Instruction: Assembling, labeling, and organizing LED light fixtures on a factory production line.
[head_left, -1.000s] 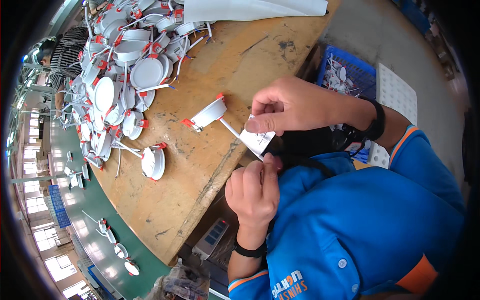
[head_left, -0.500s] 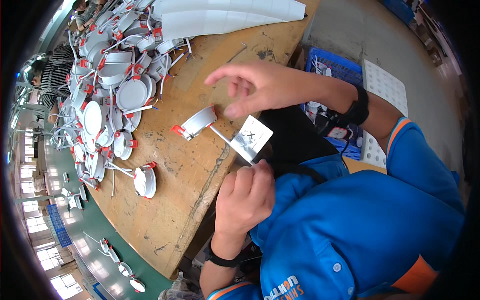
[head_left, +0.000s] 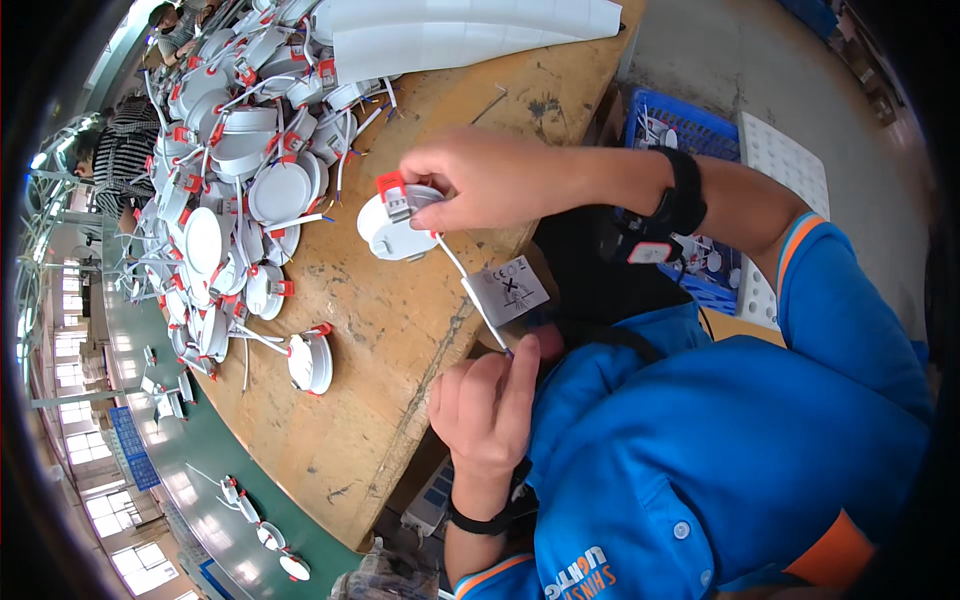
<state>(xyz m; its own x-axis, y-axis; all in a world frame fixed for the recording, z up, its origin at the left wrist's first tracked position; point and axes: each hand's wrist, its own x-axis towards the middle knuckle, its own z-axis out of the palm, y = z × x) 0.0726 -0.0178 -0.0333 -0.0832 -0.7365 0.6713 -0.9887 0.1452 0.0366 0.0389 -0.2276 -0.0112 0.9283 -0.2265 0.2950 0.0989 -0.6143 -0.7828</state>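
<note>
My right hand [head_left: 475, 185] grips a round white recessed downlight [head_left: 400, 235] by its rim, beside its red spring clip [head_left: 390, 185]. The lamp is tilted above the near part of the wooden table. From it a white cable [head_left: 484, 312] runs down towards my left hand [head_left: 485, 405], whose thumb and fingers are pinched on the cable's end. A white square label with black print [head_left: 512, 290] hangs at the cable. My fingers partly hide the lamp's near side and the cable's tip.
A big pile of similar downlights [head_left: 235, 180] covers the table's [head_left: 350, 430] far left, and one lone downlight [head_left: 310, 360] lies nearer. A white sheet [head_left: 470, 35] is at the top. Blue crates [head_left: 690, 120] and a white perforated board [head_left: 785, 180] stand right. A co-worker [head_left: 120, 150] sits beyond.
My right hand has come down from above and closed on the downlight, which is now lifted and turned. My left hand keeps the cable's end and has shifted slightly.
</note>
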